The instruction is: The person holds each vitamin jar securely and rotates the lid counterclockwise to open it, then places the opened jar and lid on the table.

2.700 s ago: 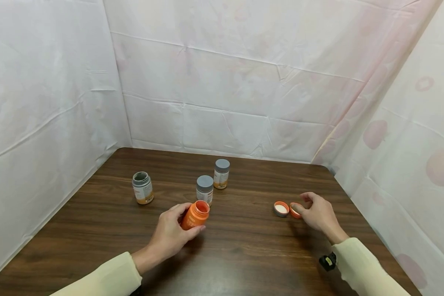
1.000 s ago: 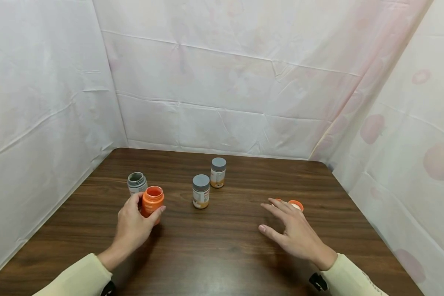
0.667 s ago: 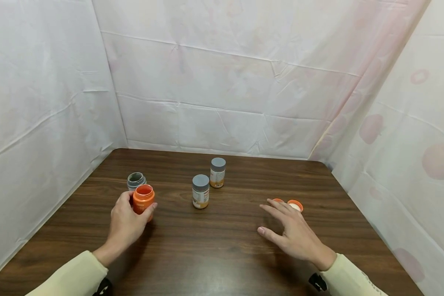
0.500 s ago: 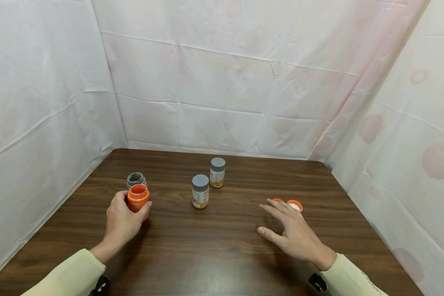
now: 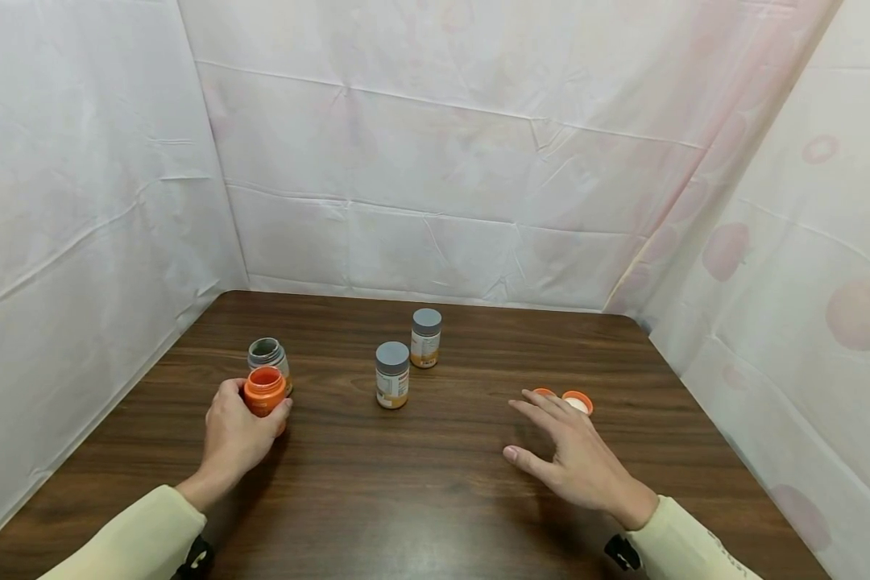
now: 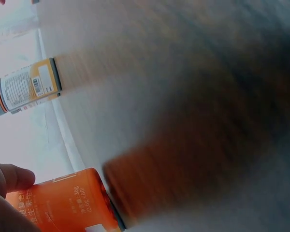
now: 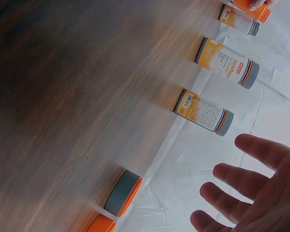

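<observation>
My left hand (image 5: 230,435) grips an orange bottle (image 5: 264,392) with an uncovered mouth, thumb on its right side. The bottle is upright, its base right at the tabletop in the left wrist view. Just behind it stands an uncapped bottle with a grey neck (image 5: 267,352), partly hidden by the orange one. My right hand (image 5: 580,459) is spread, palm down, holding nothing. Past its fingers lie two upturned caps: an orange cap (image 5: 578,403) with a white liner, and a grey cap with an orange rim (image 7: 123,193), mostly covered by the fingers in the head view.
Two grey-capped bottles stand mid-table, one nearer (image 5: 393,377) and another behind it to the right (image 5: 426,340). The dark wooden table (image 5: 449,499) is bounded by white sheeting (image 5: 435,161) at the back and both sides.
My left hand has carried the orange bottle left from beside the nearer grey-capped bottle, then slightly down toward the table. My right hand has left the orange cap, shifted left and spread its fingers.
</observation>
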### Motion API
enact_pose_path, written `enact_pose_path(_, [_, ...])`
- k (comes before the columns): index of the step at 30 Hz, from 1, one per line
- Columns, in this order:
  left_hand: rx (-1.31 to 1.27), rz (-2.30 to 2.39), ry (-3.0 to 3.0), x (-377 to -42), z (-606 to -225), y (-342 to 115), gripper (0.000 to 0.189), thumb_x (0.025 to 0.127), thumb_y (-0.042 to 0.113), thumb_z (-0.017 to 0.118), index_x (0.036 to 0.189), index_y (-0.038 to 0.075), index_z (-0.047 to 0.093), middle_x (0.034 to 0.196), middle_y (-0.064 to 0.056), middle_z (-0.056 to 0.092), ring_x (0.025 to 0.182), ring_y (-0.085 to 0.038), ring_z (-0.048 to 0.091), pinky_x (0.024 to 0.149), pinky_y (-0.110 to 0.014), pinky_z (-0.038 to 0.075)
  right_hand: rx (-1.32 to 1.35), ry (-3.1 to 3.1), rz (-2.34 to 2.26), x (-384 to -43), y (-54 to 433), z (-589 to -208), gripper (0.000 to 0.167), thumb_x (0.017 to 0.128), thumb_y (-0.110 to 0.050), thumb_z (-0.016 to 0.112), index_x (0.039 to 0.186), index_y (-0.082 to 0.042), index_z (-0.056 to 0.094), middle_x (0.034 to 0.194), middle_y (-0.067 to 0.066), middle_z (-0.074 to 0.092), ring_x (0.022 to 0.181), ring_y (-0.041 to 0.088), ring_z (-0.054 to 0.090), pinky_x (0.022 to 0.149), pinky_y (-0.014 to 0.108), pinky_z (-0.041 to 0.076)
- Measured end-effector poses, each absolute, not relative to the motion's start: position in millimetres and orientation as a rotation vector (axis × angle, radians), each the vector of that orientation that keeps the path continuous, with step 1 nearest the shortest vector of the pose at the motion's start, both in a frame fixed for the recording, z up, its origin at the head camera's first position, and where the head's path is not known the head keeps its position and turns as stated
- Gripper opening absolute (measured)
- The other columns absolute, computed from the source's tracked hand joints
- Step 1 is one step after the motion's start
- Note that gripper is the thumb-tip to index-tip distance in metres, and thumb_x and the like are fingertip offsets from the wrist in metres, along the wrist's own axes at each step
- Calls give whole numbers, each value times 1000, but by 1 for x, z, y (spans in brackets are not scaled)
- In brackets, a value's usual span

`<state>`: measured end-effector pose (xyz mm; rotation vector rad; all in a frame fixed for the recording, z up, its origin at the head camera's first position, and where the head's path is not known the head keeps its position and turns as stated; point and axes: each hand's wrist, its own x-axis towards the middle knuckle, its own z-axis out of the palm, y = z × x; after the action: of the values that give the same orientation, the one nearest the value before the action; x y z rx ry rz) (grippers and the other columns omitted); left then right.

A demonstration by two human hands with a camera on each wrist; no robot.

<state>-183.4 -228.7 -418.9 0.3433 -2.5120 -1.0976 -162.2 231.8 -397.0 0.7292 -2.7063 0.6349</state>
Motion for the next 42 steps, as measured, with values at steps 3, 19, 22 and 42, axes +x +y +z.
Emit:
enact_pose_path(3, [356,-1113,-2516,-183,-420,-228,73,87,25,81,134,-14,41,124,-35,52,115,-52,52,100,-64,41,729,-2707,639,-162,232,-397,63,93,-59,68,146,-27,56,153,1,49,146,33,37,113,60,28])
enact_pose_path(19, [352,-1128,-2557,-183,-424,-227,77,87,29,82,136,-13,40,125,-34,52,116,-51,52,99,-63,42,740,-2676,628,-164,234,-400,62,92,-55,71,145,-25,57,151,3,52,144,37,40,111,61,30])
enact_pose_path(22, [346,-1123,-2545,-183,-424,-227,79,85,29,84,135,-13,40,124,-34,52,115,-51,53,99,-63,42,747,-2667,633,-164,234,-401,62,92,-56,70,145,-25,57,150,4,52,144,38,41,111,61,30])
enact_pose_path(42, [133,-950,-2347,-180,-399,-213,86,79,31,89,140,-6,41,130,-25,48,114,-41,49,89,-60,47,715,-2698,615,-163,233,-397,65,91,-55,72,147,-25,56,153,4,50,143,36,42,109,66,31])
